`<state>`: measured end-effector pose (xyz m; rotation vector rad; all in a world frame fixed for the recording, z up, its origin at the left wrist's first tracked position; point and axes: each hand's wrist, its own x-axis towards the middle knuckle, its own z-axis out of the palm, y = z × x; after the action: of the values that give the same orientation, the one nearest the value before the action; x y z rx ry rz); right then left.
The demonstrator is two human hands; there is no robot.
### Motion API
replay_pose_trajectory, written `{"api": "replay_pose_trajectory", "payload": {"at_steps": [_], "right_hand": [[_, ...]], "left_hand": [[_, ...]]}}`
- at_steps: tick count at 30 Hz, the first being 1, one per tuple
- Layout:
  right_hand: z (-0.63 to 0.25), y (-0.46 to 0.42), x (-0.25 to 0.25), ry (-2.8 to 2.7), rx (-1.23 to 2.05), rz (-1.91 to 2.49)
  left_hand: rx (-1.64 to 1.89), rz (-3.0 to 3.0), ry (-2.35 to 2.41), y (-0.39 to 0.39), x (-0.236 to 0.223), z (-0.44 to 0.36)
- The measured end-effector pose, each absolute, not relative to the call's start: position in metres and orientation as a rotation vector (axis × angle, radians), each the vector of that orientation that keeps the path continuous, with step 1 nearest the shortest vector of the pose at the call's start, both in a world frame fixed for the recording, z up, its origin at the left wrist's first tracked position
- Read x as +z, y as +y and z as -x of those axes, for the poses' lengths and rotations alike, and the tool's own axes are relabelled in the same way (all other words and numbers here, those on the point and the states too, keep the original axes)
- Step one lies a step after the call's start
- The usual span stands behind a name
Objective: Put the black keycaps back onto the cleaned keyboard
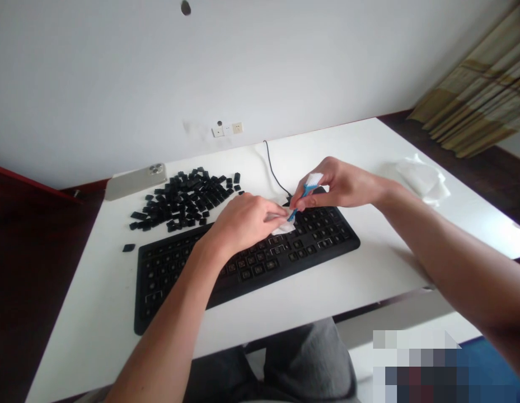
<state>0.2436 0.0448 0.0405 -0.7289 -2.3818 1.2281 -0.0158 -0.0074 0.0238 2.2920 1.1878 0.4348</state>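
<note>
Over the white table (385, 257), mid-frame, left hand (247, 221) pinched tissue (286, 228), right hand (333, 184) gripped blue brush (309, 189), and keeping tissue taut seemed key!

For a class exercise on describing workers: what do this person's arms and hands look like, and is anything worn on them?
The left hand and right hand are ungloved, and no ring, watch or bracelet shows. The left forearm and right forearm are bare, with no sleeve in view.

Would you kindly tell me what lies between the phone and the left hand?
A pile of loose black keys lies between the phone and the left hand, as the head view shows.
</note>
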Motion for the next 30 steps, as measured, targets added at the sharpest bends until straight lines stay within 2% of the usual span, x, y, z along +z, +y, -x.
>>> {"api": "replay_pose_trajectory", "payload": {"at_steps": [4,7,14,30], "right_hand": [[-0.235,0.042,0.032,-2.427,1.183,0.642],[-0.235,0.04,0.035,-2.505,1.027,0.643],[-0.227,0.027,0.039,-2.548,0.696,0.57],[-0.231,0.031,0.041,-2.597,0.953,0.794]], "left_hand": [[0.623,-2.187,1.204,-0.003,0.031,0.024],[0.735,-2.17,1.269,-0.001,0.032,0.026],[0.613,-2.304,1.324,0.0,0.024,0.022],[0.661,-2.259,1.347,-0.002,0.026,0.02]]}}
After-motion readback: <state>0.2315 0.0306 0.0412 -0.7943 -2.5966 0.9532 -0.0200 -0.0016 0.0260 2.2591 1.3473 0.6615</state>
